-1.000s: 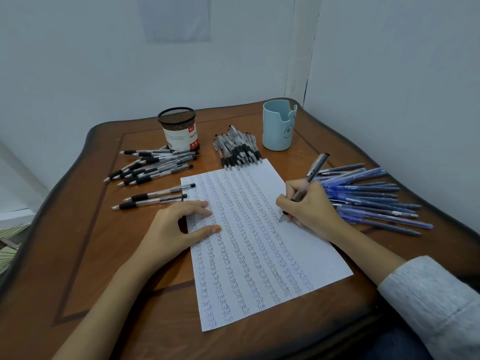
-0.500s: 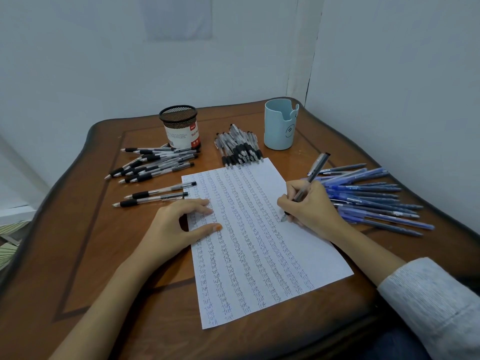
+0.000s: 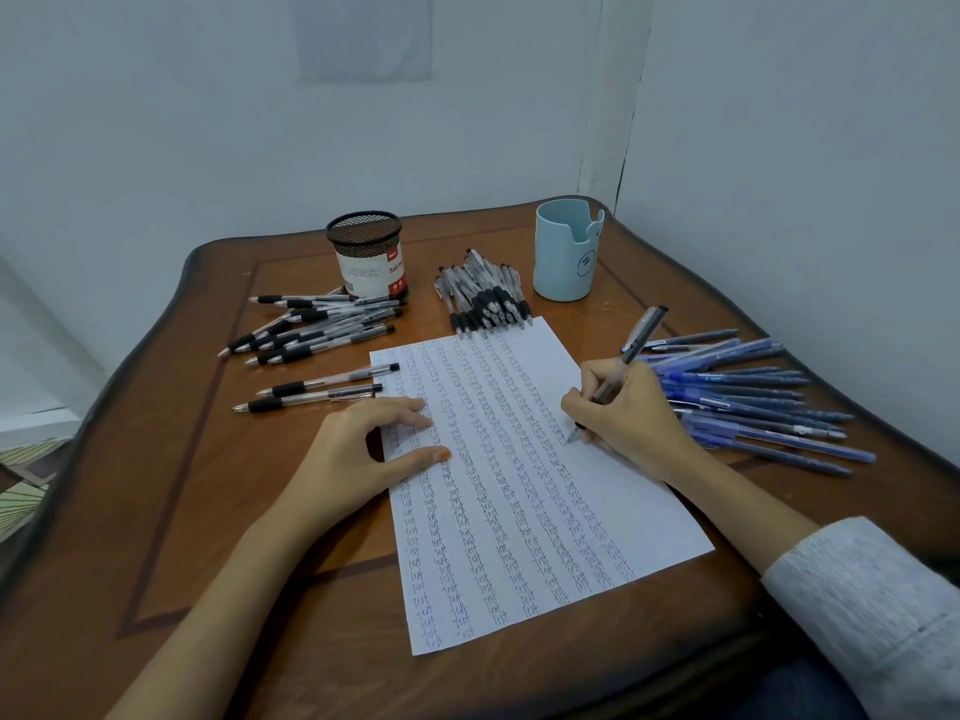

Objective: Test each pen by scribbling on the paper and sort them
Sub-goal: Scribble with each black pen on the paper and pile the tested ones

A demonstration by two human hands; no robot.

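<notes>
"Pen (image 3: 641,335) in the rt hand (image 3: 623,413): moved since a sec ago?"

"Barely. Tip sits at the same spot on the paper (image 3: 519,485), approx 3 o'clk of the sheet's middle, at the edge of the written columns. Rt hand pinches the barrel btwn thumb and fingers, top end tilted toward 1 o'clk. View drifted a touch, that's all."

"Lt hand (image 3: 358,454)?"

"No change either. It lies at 9 o'clk of the sheet, fingers spread, fingertips and thumb pressing the paper's edge onto the bench (image 3: 156,511)."

"Meaning for the job?"

"My read: the scribble w/ this pen isn't finished. Strokes are too small to say if ink flows. Nothing got sorted in that sec, piles look the same: blue pens (image 3: 753,397) at 3 o'clk just beside the rt hand, black-grip pens (image 3: 322,324) at 10 o'clk, two more (image 3: 317,387) just above the lt hand, a bundle (image 3: 483,298) at 12 right at the sheet's top edge."

"Cups?"

"Mesh cup (image 3: 366,262) at 11, blue cup (image 3: 566,257) at 1. No pens stick out of either."

"Next?"

"Prob. lift the pen and lay it on a pile. Which pile depends on the mark, can't tell yet."
</notes>
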